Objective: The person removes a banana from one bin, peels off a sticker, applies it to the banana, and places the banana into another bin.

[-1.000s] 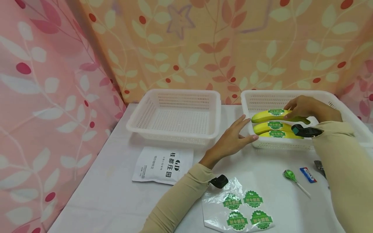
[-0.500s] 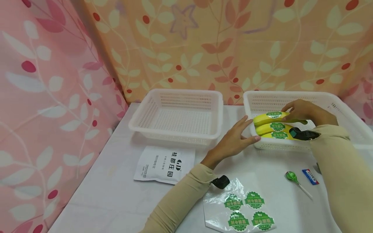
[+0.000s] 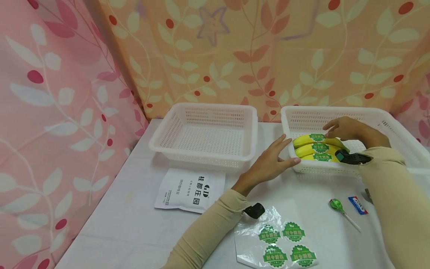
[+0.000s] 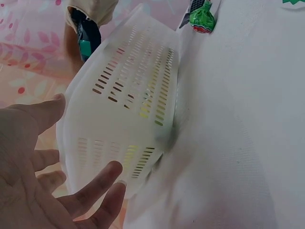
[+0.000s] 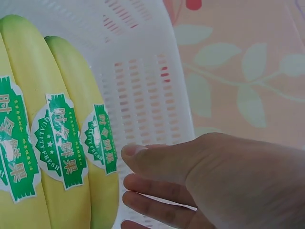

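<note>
Several yellow bananas [image 3: 304, 140] with green stickers lie side by side in the left end of the right white basket [image 3: 336, 166]. My right hand [image 3: 349, 129] hovers inside that basket, just beyond the farthest banana. In the right wrist view its thumb and fingers are apart, beside the last banana [image 5: 102, 200], and hold nothing. My left hand [image 3: 267, 164] is spread at the basket's near left corner. In the left wrist view its thumb touches or nearly touches the rim, and its straight fingers lie along the perforated wall [image 4: 109, 133].
Another white basket [image 3: 201, 154] stands at the left. A white coffee pouch [image 3: 188, 190] lies before it. Near the front is a sheet of green stickers [image 3: 282, 243]. A green lollipop [image 3: 336, 204], a small blue wrapped sweet [image 3: 358, 205] and a partly hidden metal utensil [image 3: 367, 195] lie at the right.
The farthest banana came down and nearer to the others, and my right hand let go of it. My left hand stayed at the basket's corner. The head view shifted slightly.
</note>
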